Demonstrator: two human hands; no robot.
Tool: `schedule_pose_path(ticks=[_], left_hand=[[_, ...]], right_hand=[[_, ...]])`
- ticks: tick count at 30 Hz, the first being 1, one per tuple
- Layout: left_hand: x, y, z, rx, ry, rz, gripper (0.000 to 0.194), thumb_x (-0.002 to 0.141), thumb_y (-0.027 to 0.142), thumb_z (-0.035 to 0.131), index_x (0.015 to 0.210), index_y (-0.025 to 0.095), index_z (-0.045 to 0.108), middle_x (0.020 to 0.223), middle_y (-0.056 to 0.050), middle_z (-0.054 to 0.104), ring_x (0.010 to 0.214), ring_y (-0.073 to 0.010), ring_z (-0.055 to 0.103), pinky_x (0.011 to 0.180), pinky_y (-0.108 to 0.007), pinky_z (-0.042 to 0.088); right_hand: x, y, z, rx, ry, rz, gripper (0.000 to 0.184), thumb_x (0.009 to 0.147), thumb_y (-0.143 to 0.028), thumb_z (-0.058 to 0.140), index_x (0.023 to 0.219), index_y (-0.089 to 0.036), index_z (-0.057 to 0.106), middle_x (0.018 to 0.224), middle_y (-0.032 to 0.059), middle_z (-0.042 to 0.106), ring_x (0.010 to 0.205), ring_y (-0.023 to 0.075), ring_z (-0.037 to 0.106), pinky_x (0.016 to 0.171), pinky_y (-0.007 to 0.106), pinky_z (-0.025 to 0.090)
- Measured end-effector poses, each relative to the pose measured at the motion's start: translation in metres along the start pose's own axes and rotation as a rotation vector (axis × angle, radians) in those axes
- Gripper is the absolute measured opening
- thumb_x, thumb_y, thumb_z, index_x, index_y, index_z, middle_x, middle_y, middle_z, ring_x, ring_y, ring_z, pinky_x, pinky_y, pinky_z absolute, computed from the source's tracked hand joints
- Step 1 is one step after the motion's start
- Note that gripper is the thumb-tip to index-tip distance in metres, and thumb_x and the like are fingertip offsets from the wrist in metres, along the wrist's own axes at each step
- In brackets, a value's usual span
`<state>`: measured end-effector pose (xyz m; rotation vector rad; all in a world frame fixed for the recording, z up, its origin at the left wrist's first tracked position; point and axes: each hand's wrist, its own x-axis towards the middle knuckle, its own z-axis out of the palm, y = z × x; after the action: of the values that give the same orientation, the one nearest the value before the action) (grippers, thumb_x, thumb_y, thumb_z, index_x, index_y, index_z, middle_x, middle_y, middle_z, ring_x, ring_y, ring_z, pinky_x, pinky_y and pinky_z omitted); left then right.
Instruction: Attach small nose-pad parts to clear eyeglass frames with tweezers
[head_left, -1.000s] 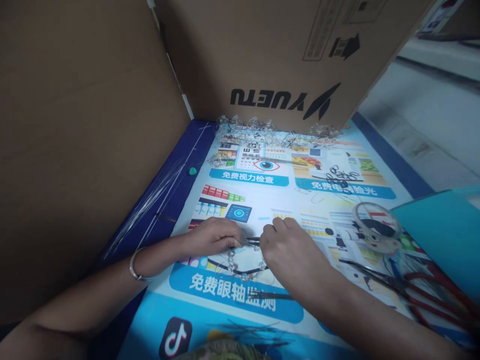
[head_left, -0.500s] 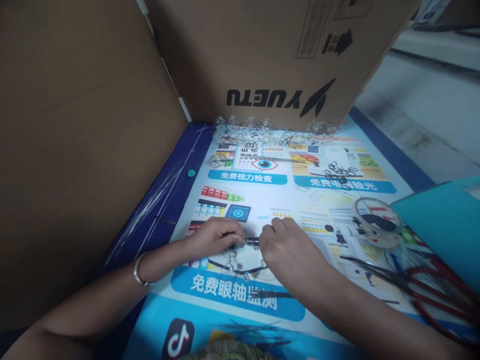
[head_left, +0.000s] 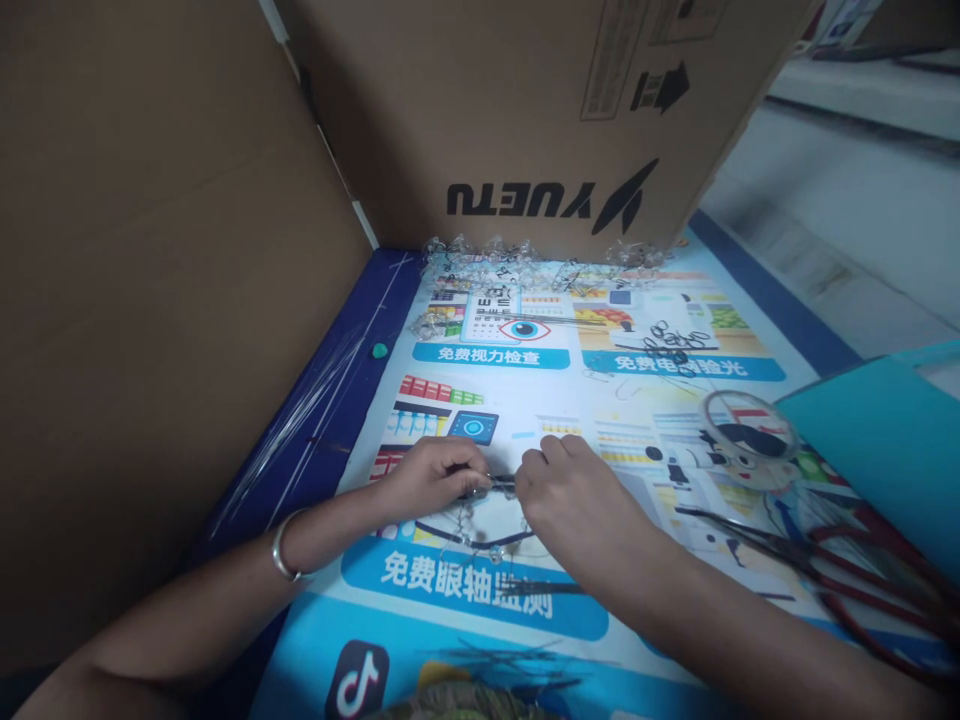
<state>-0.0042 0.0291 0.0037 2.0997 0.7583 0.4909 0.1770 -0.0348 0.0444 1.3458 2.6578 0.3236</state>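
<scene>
My left hand (head_left: 435, 478) is closed in a pinch, with a silver bangle on the wrist. Across from it, my right hand (head_left: 566, 495) has its fingers curled together. A short dark wire (head_left: 504, 482) spans the small gap between the two, one end in each hand. Just below my fingers hangs or lies a loop of clear beads (head_left: 493, 555) on thin wire; whether it is joined to the dark wire I cannot tell. Under my right forearm lie some straight dark wires (head_left: 544, 588).
Cardboard walls (head_left: 517, 120) stand at the back and left. Beaded wire pieces (head_left: 495, 262) line the back. Dark wire rings (head_left: 667, 340), a roll of clear tape (head_left: 750, 425), red-handled scissors (head_left: 795, 555) and a teal box (head_left: 885, 420) are on the right. Cut wires (head_left: 517, 665) lie in front.
The view has shifted slightly. Both hands stay in nearly the same place on the dark wire, with the right hand a touch closer to the left.
</scene>
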Motion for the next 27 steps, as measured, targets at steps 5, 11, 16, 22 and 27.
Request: schedule_pose_path(ticks=[5,11,16,22,27], left_hand=[[-0.0009,0.0005,0.0013,-0.002,-0.001,0.042,0.016,0.081,0.022,0.054,0.068,0.014,0.058,0.070,-0.002,0.061,0.068,-0.0102,0.056,0.064,-0.022,0.044],[0.0004,0.0024,0.0039,0.012,0.042,0.057,0.016,0.080,0.023,0.054,0.067,0.014,0.058,0.069,-0.002,0.061,0.066,-0.0099,0.055,0.064,-0.022,0.044],[-0.0011,0.0023,0.0035,-0.017,0.052,0.071,0.017,0.080,0.022,0.054,0.066,0.014,0.058,0.068,-0.002,0.061,0.066,-0.0099,0.055,0.063,-0.023,0.045],[-0.0035,0.0001,0.0023,-0.032,0.093,0.024,0.012,0.078,0.023,0.058,0.071,0.013,0.060,0.071,-0.004,0.062,0.068,-0.0112,0.056,0.064,-0.024,0.046],[-0.0032,0.0008,0.0035,-0.017,0.064,0.104,0.015,0.079,0.021,0.055,0.065,0.014,0.057,0.071,-0.004,0.062,0.073,-0.0119,0.057,0.067,-0.026,0.046]], right_hand=[[-0.0005,0.0001,0.0026,0.010,-0.001,-0.006,0.012,0.066,-0.006,0.057,0.061,-0.016,0.053,0.061,0.0053,0.049,0.064,0.0193,0.044,0.055,0.031,0.021],[0.0003,0.0014,0.0012,0.029,-0.005,0.003,0.013,0.068,-0.006,0.056,0.061,-0.016,0.053,0.062,0.0053,0.050,0.065,0.0202,0.045,0.055,0.031,0.021],[-0.0008,0.0014,0.0025,0.042,0.004,0.010,0.013,0.069,-0.006,0.057,0.062,-0.015,0.052,0.062,0.0052,0.051,0.066,0.0190,0.045,0.057,0.031,0.023],[-0.0010,0.0021,0.0053,0.054,0.012,0.022,0.012,0.069,-0.006,0.056,0.062,-0.016,0.054,0.063,0.0050,0.051,0.065,0.0205,0.046,0.056,0.032,0.025],[-0.0006,0.0035,0.0049,0.064,0.009,0.024,0.013,0.068,-0.005,0.055,0.061,-0.016,0.054,0.062,0.0051,0.051,0.065,0.0214,0.047,0.056,0.032,0.026]])
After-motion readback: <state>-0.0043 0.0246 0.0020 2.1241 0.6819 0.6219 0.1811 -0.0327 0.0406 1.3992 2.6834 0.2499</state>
